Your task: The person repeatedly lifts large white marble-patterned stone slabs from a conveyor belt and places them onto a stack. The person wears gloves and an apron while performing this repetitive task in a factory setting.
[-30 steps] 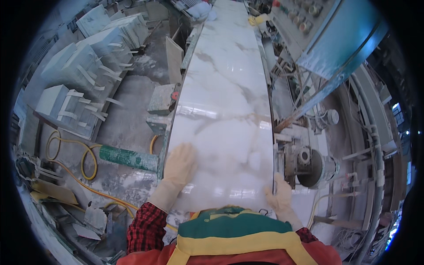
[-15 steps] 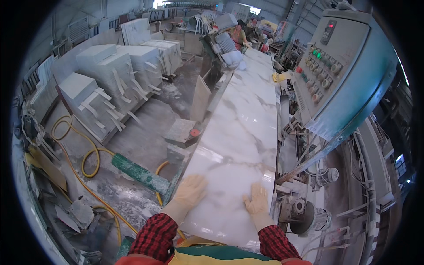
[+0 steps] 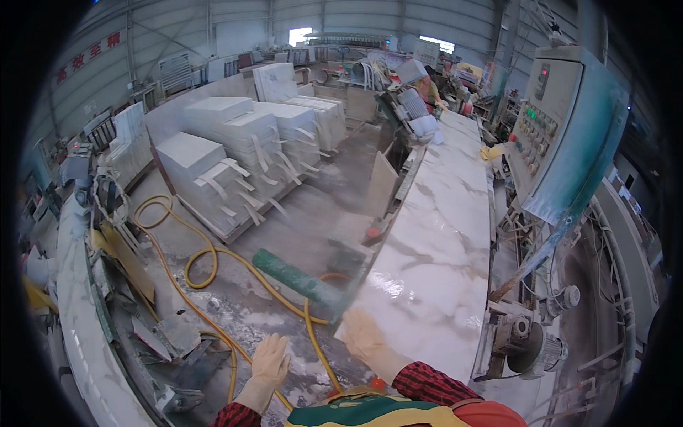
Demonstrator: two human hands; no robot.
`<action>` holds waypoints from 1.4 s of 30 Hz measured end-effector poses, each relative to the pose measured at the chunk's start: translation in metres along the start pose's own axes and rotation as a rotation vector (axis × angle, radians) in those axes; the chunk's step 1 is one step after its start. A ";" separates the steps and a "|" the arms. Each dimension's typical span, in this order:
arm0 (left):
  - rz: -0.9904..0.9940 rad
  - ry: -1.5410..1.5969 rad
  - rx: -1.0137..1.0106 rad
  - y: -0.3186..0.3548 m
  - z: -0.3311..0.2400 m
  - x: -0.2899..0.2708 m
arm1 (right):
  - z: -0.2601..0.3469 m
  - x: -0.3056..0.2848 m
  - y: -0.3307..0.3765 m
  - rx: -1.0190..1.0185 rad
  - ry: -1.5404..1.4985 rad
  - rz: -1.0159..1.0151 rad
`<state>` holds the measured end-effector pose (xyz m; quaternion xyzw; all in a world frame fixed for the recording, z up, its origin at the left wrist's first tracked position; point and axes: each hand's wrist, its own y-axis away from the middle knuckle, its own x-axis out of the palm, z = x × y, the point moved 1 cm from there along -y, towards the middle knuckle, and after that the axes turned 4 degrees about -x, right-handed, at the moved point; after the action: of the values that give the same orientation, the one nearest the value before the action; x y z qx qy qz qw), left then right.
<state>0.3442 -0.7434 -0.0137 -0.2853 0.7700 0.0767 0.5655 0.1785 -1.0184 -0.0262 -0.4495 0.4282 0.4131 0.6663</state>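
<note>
A long white slab with grey-brown veining stretches away from me on a machine bed, its polished face catching the light. My right hand, in a pale cream glove, lies on the slab's near left corner; its fingers are extended and slightly blurred. Off the slab to the left, my left hand hangs over the wet floor. It wears the same kind of glove, with its fingers stretched out and nothing in them.
A green pipe and a yellow hose lie left of the slab. Strapped stacks of pale slabs stand farther back. To the right are a control cabinet and a motor. Another person is at the far end.
My view has swung left. My left hand has come off the slab and out over the floor. My right hand has shifted from the slab's right side to its near left corner.
</note>
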 end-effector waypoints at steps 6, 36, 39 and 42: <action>-0.097 0.000 -0.223 0.094 0.025 -0.013 | 0.001 -0.019 0.005 -0.111 -0.013 0.014; 0.079 -0.161 -0.991 0.373 -0.202 -0.027 | -0.186 -0.119 0.333 -0.072 0.085 0.116; -0.009 -0.229 -1.132 0.447 -0.196 0.003 | -0.183 -0.135 0.348 -0.041 0.088 0.100; -0.009 -0.212 -1.285 0.491 -0.206 0.004 | -0.189 -0.125 0.351 -0.138 0.195 -0.151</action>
<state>-0.0855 -0.4309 -0.0459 -0.5606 0.5096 0.5475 0.3554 -0.2241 -1.1298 -0.0376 -0.5633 0.4262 0.3447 0.6183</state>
